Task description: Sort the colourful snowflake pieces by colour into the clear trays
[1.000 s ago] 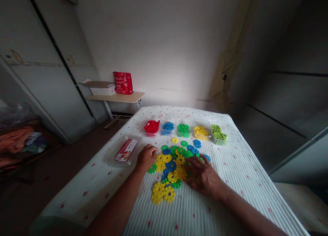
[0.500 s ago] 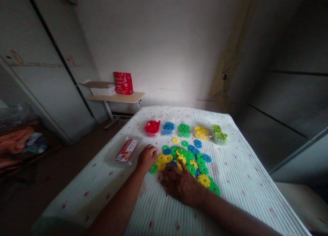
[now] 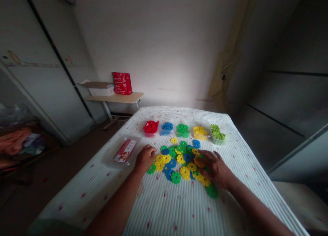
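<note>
A loose pile of flat plastic snowflake discs (image 3: 180, 159) in yellow, green and blue lies on the white spotted tablecloth (image 3: 179, 208). My right hand (image 3: 215, 167) rests palm down on the pile's right side, fingers stretched flat over the discs. My left hand (image 3: 145, 158) sits at the pile's left edge with fingers curled in a loose fist, touching the yellow discs; what it holds, if anything, is hidden. Behind the pile stand clear tubs of red discs (image 3: 151, 127), blue discs (image 3: 167, 126), green discs (image 3: 182, 129), yellow discs (image 3: 200, 131) and lime discs (image 3: 217, 132).
A clear lid or tray with a red and white card (image 3: 124, 150) lies left of my left hand. Beyond the table stands a small side table (image 3: 118, 97) bearing a red bag (image 3: 122, 83) and a white box. Clothes (image 3: 15, 140) are heaped at far left.
My right hand swept from the pile's near-left side back to its right side, dragging discs along and spreading them. The left hand stayed put.
</note>
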Motion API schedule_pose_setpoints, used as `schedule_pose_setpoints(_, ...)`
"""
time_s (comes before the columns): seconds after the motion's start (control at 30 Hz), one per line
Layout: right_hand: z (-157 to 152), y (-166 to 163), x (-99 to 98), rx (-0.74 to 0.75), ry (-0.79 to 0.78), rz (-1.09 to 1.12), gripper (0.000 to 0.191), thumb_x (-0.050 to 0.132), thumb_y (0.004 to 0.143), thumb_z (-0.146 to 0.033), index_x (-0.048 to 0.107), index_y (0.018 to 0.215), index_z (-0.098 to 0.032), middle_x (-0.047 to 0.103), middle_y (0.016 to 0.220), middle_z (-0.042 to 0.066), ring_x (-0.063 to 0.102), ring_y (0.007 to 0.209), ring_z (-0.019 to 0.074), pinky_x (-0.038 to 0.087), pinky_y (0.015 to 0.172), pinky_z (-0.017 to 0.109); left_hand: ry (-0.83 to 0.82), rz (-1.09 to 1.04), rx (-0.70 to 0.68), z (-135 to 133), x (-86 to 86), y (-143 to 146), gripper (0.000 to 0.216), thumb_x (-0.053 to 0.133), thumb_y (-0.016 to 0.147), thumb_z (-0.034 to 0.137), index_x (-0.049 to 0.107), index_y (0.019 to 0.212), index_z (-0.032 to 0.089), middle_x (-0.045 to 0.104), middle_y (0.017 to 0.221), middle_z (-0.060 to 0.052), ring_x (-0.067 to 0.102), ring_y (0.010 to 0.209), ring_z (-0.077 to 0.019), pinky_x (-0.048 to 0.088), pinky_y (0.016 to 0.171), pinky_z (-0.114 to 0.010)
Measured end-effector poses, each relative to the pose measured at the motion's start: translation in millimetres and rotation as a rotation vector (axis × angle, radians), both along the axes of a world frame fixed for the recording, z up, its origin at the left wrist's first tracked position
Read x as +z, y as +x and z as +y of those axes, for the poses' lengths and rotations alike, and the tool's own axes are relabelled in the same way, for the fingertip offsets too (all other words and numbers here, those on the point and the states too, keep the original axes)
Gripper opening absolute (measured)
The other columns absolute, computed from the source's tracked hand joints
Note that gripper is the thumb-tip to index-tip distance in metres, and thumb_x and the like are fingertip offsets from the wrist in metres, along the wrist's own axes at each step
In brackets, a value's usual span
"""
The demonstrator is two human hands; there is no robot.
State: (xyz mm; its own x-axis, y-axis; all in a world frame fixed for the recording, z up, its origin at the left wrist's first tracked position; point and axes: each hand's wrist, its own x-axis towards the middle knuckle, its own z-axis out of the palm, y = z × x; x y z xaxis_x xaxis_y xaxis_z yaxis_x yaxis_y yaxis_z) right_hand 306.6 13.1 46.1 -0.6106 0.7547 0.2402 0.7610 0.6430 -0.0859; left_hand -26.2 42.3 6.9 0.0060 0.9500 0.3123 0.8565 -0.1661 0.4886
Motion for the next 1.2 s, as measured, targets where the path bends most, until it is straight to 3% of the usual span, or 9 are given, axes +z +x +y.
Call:
schedule_pose_setpoints(0.2, 13, 26, -9.6, -0.102, 0.026, 0.296, 0.029, 0.043, 0.086, -0.031, 0.064, 0.102, -0.02, 0.065, 0.103, 0.01, 0.06, 0.097, 0.0213, 0.049, 0.082, 0.037, 0.013, 0.008, -0.005, 1, -2.5, -1, 0.024, 0.042, 0.075, 0.011, 0.064, 0.081, 0.02, 0.061, 0.086, -0.002, 0.057, 0.085, -0.0137, 0.043, 0.078, -0.025)
schedule_pose_setpoints(0.33, 10, 21, -6.7, -0.115, -0.071, 0.382, 0.03, 0.046, 0.084, -0.034, 0.062, 0.104, -0.019, 0.064, 0.103, 0.009, 0.061, 0.093, 0.0196, 0.052, 0.079, 0.032, 0.017, 0.024, -0.013, 1, -3.8, -2, 0.023, 0.042, 0.077, 0.014, 0.063, 0.081, 0.019, 0.061, 0.087, -0.002, 0.057, 0.084, -0.0141, 0.043, 0.078, -0.025)
schedule_pose_setpoints(0.57, 5, -5, 0.9, -0.046, -0.084, 0.247, 0.037, 0.056, 0.076, -0.029, 0.059, 0.112, -0.019, 0.061, 0.113, 0.009, 0.056, 0.104, 0.0212, 0.047, 0.088, 0.036, 0.031, 0.152, -0.022, -8, 0.2, 14, 0.026, 0.043, 0.077, 0.012, 0.062, 0.092, 0.021, 0.06, 0.093, -0.003, 0.054, 0.091, -0.0163, 0.041, 0.081, -0.026)
schedule_pose_setpoints(0.77, 8, -1, -1.0, -0.041, -0.072, 0.247, 0.033, 0.054, 0.078, -0.03, 0.062, 0.109, -0.021, 0.065, 0.106, 0.007, 0.059, 0.098, 0.0216, 0.048, 0.085, 0.036, 0.03, 0.0, -0.103, -17, -1.4, 44, 0.038, 0.039, 0.08, 0.01, 0.054, 0.113, 0.023, 0.058, 0.101, -0.004, 0.054, 0.095, -0.0146, 0.042, 0.086, -0.026)
schedule_pose_setpoints(1.03, 11, 12, -1.4, -0.139, -0.009, 0.341, 0.032, 0.049, 0.081, -0.034, 0.061, 0.108, -0.02, 0.066, 0.101, 0.007, 0.061, 0.093, 0.0203, 0.05, 0.08, 0.033, 0.092, -0.239, -0.315, -23, -6.9, 68, 0.041, 0.037, 0.076, 0.003, 0.059, 0.105, 0.02, 0.058, 0.1, -0.004, 0.054, 0.096, -0.014, 0.044, 0.087, -0.027)
schedule_pose_setpoints(1.2, 5, -7, 8.1, -0.043, -0.006, 0.19, 0.029, 0.052, 0.08, -0.033, 0.062, 0.104, -0.019, 0.066, 0.1, 0.007, 0.059, 0.091, 0.0206, 0.048, 0.079, 0.033, 0.16, -0.326, -0.33, -20, 10.7, 77, 0.039, 0.035, 0.073, 0.001, 0.062, 0.094, 0.019, 0.059, 0.094, -0.004, 0.055, 0.094, -0.0138, 0.045, 0.085, -0.027)
